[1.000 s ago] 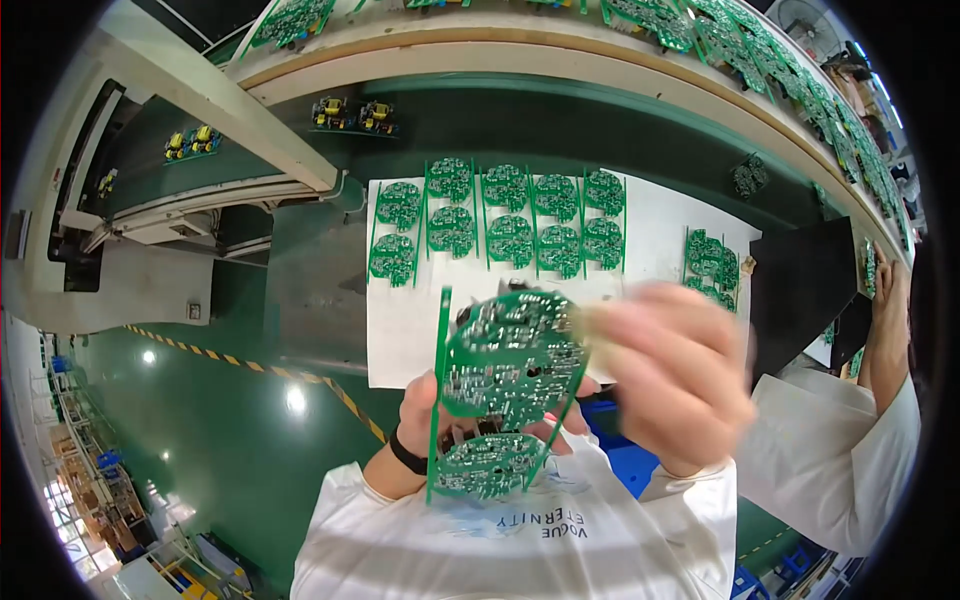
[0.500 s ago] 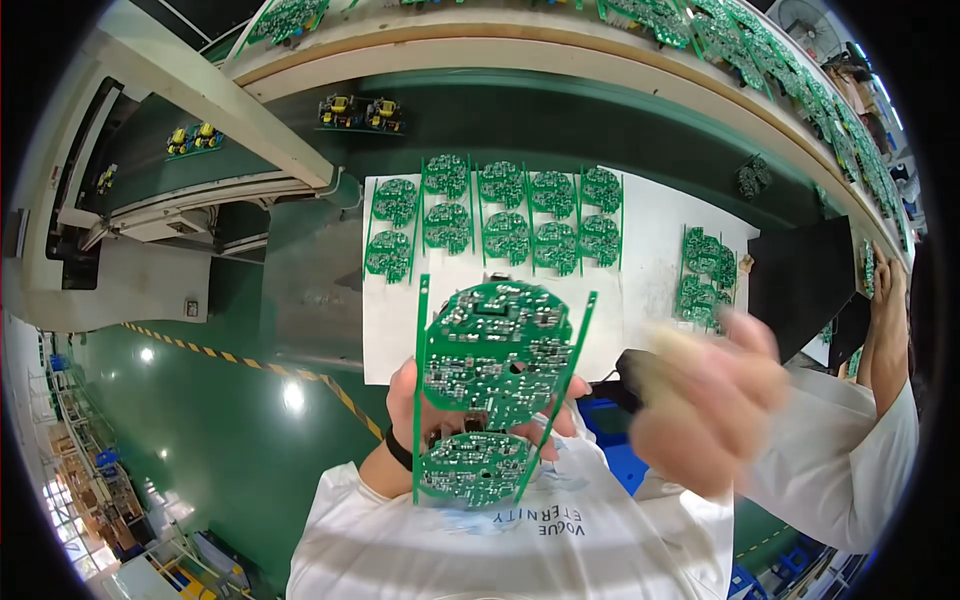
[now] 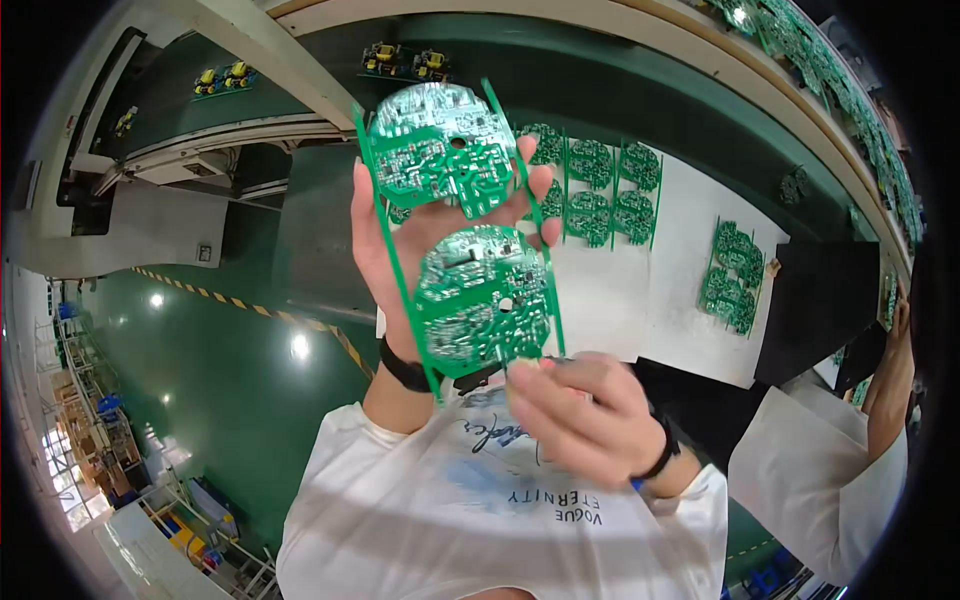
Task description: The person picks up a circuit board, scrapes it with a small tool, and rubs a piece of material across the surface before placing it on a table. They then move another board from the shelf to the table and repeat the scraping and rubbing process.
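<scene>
A green circuit board panel [image 3: 480, 300], made of two round boards between two long side rails, is held up tilted in front of my chest. My left hand [image 3: 375, 250] grips it from behind, with fingertips showing round its right rail. My right hand [image 3: 590, 410] is closed in a pinch at the lower edge of the nearer round board. What sits between those fingertips is too small to make out. Beyond the held panel, several similar circuit board panels [image 3: 590, 190] lie in a row on a white sheet [image 3: 600, 300], partly hidden by it.
Another circuit board panel [image 3: 732, 275] lies at the sheet's right, beside a black box-like piece [image 3: 825, 310]. Behind runs a dark green conveyor [image 3: 640, 90] carrying boards with yellow parts [image 3: 405, 62]. A beige post [image 3: 270, 60] stands at left. A co-worker's arm [image 3: 885, 380] is at right.
The held panel has risen and moved away from my chest with my left hand. My right hand has come left and down from beside it to its lower edge.
</scene>
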A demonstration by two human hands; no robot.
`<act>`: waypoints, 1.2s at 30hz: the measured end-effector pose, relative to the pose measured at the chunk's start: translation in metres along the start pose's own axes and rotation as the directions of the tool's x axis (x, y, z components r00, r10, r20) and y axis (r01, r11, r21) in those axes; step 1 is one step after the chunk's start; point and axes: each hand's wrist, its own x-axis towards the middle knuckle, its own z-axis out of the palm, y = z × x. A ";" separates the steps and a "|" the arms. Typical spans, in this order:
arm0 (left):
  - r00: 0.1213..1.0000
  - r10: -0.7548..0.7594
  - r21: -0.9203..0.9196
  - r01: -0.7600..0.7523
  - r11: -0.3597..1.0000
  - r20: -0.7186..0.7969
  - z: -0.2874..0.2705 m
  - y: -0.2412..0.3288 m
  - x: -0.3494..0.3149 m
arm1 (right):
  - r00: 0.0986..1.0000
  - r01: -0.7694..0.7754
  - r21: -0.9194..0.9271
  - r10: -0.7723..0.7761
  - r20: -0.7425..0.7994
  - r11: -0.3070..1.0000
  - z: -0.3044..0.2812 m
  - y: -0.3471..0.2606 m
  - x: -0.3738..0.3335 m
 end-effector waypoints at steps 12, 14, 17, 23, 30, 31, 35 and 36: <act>1.000 0.007 -0.027 -0.007 1.000 -0.005 -0.006 0.003 0.006 | 0.998 0.055 0.002 -0.055 -0.020 0.998 0.012 0.005 -0.005; 1.000 -0.002 -0.033 0.002 0.999 -0.001 -0.005 0.002 0.006 | 0.967 0.165 -0.030 -0.168 -0.193 0.986 0.018 0.006 -0.013; 1.000 -0.023 -0.047 0.024 0.999 0.011 -0.004 0.002 0.005 | 0.781 0.347 -0.152 -0.374 -0.500 0.926 0.015 0.002 -0.022; 0.998 -0.029 -0.051 0.031 0.998 0.054 -0.003 0.009 0.011 | 0.996 0.090 -0.042 -0.091 -0.014 0.995 -0.008 0.000 -0.009; 0.997 -0.076 -0.096 0.075 0.993 -0.004 0.000 0.010 0.009 | 0.941 -0.054 0.103 0.085 -0.329 0.993 -0.001 -0.003 -0.011; 0.996 -0.083 -0.101 0.084 0.991 0.015 -0.002 0.009 0.012 | 0.949 -0.001 -0.025 -0.007 -0.315 1.000 0.001 -0.004 -0.007; 0.999 -0.034 -0.059 0.035 0.998 0.029 -0.007 0.007 0.013 | 0.960 -0.162 0.253 0.212 -0.183 0.954 0.002 0.013 -0.013; 1.000 -0.004 -0.035 0.004 0.999 0.028 -0.008 0.007 0.014 | 0.936 -0.273 0.434 0.341 -0.086 0.859 0.003 0.017 -0.014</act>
